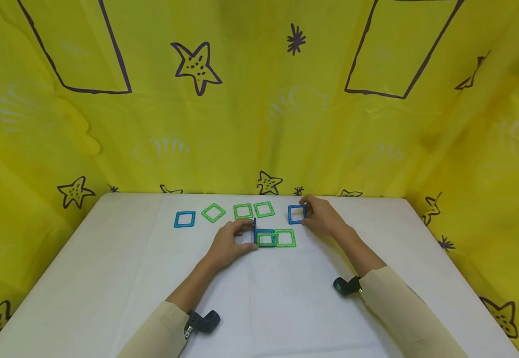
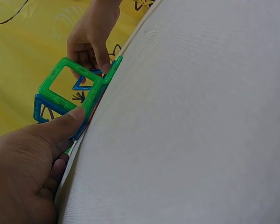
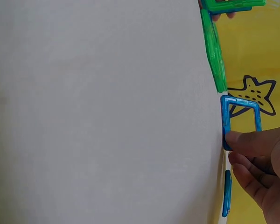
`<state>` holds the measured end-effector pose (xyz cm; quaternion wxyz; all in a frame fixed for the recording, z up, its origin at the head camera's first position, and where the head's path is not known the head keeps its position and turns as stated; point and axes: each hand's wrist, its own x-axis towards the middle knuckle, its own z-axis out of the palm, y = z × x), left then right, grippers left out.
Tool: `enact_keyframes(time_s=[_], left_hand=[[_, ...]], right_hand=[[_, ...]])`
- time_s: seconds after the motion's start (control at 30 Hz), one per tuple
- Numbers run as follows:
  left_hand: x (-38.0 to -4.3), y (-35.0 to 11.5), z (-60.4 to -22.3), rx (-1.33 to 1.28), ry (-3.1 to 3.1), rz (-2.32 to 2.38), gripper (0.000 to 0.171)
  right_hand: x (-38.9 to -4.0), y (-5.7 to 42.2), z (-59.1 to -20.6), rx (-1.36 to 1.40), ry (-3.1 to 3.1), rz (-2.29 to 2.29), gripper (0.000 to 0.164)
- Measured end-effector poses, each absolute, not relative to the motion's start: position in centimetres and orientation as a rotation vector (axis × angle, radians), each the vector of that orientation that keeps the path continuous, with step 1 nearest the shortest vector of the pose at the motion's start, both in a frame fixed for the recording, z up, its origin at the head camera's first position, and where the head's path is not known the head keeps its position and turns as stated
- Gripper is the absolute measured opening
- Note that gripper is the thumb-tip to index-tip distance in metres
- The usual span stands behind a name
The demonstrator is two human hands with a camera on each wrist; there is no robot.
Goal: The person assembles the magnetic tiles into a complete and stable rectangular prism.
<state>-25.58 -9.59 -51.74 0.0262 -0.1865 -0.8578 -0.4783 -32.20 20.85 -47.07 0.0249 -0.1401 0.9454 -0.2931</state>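
Near the table's middle stands a small build of square magnetic tiles. In the head view, a blue tile (image 1: pixel 255 228) rises on its left side, and a flat green tile (image 1: pixel 294 238) adjoins on the right. The left wrist view shows an upright green tile (image 2: pixel 50 77) meeting an upright blue tile (image 2: pixel 36 107) at a corner. My left hand (image 1: pixel 229 244) holds that corner, thumb at the green tile's lower end, fingers partly hidden behind. To the build's right, my right hand (image 1: pixel 326 217) pinches a blue square tile (image 3: pixel 225 112) by one side, tilted up.
Behind the build lie loose tiles: a blue square (image 1: pixel 184 226), a green one (image 1: pixel 213 204) turned like a diamond, and two green squares (image 1: pixel 243 205) side by side. Another blue tile (image 3: pixel 227 193) lies near my right fingers. A yellow patterned curtain (image 1: pixel 250 124) borders the white table (image 1: pixel 152 298).
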Motion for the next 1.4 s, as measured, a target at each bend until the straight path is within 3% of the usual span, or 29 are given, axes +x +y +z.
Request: enact_keyframes(time_s=[0.47, 1.4], left_hand=[[-25.4, -9.6, -51.7, -0.569, -2.649, -1.481, 0.060], [-25.6, -9.6, -51.6, -0.579, -2.648, -1.472, 0.061]], right_hand=[[-31.3, 22.1, -47.7, -0.486, 2.936, -1.130, 0.024], [-28.1, 22.0, -47.4, -0.477, 2.869, -1.333, 0.011]])
